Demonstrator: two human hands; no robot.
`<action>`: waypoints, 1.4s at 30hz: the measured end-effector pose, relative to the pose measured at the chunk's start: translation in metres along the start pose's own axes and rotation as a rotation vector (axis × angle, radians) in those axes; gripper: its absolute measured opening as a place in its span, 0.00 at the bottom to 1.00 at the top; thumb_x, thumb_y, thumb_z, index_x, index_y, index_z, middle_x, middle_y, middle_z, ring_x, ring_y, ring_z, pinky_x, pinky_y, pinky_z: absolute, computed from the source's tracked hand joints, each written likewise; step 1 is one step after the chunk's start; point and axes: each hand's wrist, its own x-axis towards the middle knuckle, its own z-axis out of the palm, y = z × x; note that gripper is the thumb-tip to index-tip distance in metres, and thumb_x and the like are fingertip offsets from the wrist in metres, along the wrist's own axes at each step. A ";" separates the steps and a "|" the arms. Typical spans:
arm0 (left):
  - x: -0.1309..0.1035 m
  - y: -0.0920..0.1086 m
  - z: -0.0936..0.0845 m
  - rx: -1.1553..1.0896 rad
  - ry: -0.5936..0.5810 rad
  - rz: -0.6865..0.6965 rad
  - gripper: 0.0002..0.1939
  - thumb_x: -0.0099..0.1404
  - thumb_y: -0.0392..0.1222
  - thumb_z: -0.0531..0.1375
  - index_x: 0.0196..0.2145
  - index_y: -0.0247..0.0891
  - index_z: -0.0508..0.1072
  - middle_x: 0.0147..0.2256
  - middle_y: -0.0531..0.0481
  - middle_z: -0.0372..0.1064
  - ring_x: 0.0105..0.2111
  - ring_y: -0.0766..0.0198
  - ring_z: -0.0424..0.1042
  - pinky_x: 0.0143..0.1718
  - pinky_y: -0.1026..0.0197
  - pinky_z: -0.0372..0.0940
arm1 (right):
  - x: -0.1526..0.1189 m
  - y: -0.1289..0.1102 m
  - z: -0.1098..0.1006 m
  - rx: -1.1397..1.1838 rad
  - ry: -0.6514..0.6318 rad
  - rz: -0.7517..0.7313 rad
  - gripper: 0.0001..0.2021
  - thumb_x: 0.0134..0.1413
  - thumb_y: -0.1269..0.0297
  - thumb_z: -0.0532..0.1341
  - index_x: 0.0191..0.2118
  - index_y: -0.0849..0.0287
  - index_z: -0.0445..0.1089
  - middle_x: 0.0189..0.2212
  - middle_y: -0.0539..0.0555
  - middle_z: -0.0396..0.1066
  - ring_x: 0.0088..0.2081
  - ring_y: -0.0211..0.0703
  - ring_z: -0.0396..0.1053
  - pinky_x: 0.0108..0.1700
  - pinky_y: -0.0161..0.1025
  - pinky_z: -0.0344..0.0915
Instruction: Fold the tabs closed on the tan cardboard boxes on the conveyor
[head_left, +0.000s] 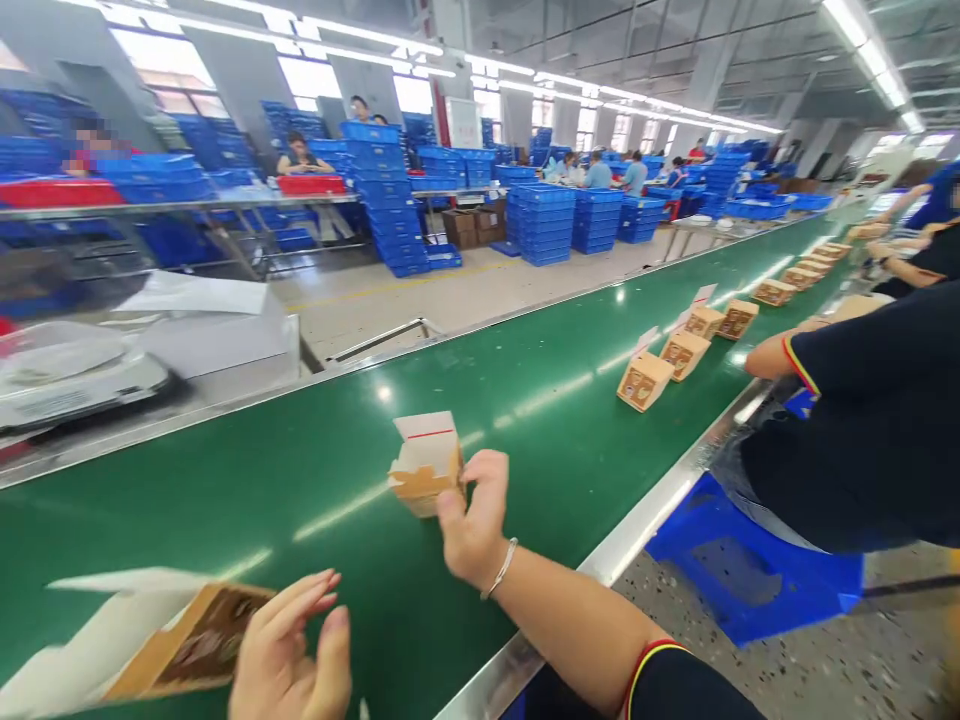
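On the green conveyor belt, a small brown box (426,480) stands with its white flap up, a red line across the flap. My right hand (478,520) is at the box's right side, thumb and fingers around its near right edge. A larger brown and white carton (195,640) lies at the lower left, its long white flaps spread to the left. Close to its right end is my left hand (294,650), thumb and fingers apart, with nothing visible between them.
Several brown boxes (645,382) sit farther up the belt (540,390). A co-worker in a dark shirt (862,420) sits at the right edge near a blue stool (757,560). A scale (82,375) stands beyond the belt at left; stacked blue crates (386,200) are behind.
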 end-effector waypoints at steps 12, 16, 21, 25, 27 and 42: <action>0.061 -0.019 0.103 0.017 -0.569 0.016 0.22 0.64 0.52 0.53 0.54 0.45 0.68 0.57 0.41 0.65 0.59 0.49 0.60 0.57 0.39 0.57 | 0.054 0.064 -0.056 -0.493 -0.710 -0.052 0.22 0.51 0.53 0.62 0.53 0.50 0.68 0.60 0.57 0.61 0.62 0.60 0.52 0.58 0.62 0.56; 0.076 -0.012 0.135 0.114 -0.588 0.088 0.12 0.62 0.49 0.57 0.41 0.46 0.76 0.54 0.45 0.69 0.59 0.44 0.56 0.56 0.35 0.54 | 0.057 0.078 -0.052 -0.325 -0.530 0.058 0.18 0.56 0.53 0.57 0.49 0.52 0.70 0.52 0.58 0.68 0.56 0.54 0.61 0.57 0.58 0.60; 0.087 -0.001 0.163 -0.024 -0.487 -0.106 0.14 0.63 0.44 0.55 0.23 0.41 0.73 0.43 0.44 0.73 0.50 0.51 0.66 0.53 0.44 0.60 | 0.058 0.084 -0.036 -0.156 -0.235 0.235 0.13 0.50 0.52 0.60 0.26 0.57 0.66 0.44 0.60 0.67 0.48 0.50 0.67 0.52 0.48 0.66; 0.093 0.006 0.183 -0.242 -0.407 -0.540 0.09 0.56 0.42 0.63 0.25 0.38 0.66 0.37 0.47 0.69 0.38 0.61 0.71 0.47 0.54 0.65 | 0.062 0.098 -0.030 -0.167 -0.020 0.463 0.13 0.40 0.57 0.65 0.28 0.55 0.59 0.41 0.57 0.63 0.44 0.47 0.67 0.49 0.47 0.68; 0.096 0.011 0.191 -0.300 -0.441 -0.741 0.13 0.53 0.39 0.66 0.30 0.38 0.64 0.33 0.50 0.68 0.33 0.64 0.71 0.41 0.57 0.67 | 0.066 0.107 -0.030 -0.153 -0.001 0.541 0.15 0.40 0.60 0.64 0.33 0.54 0.58 0.38 0.54 0.63 0.40 0.44 0.68 0.44 0.45 0.71; 0.068 0.054 0.115 -0.114 -0.086 0.106 0.09 0.61 0.41 0.58 0.40 0.41 0.65 0.44 0.45 0.67 0.46 0.57 0.69 0.47 0.52 0.63 | 0.056 0.063 -0.059 -0.341 0.160 0.075 0.23 0.50 0.55 0.58 0.49 0.57 0.52 0.53 0.65 0.52 0.61 0.58 0.50 0.62 0.62 0.49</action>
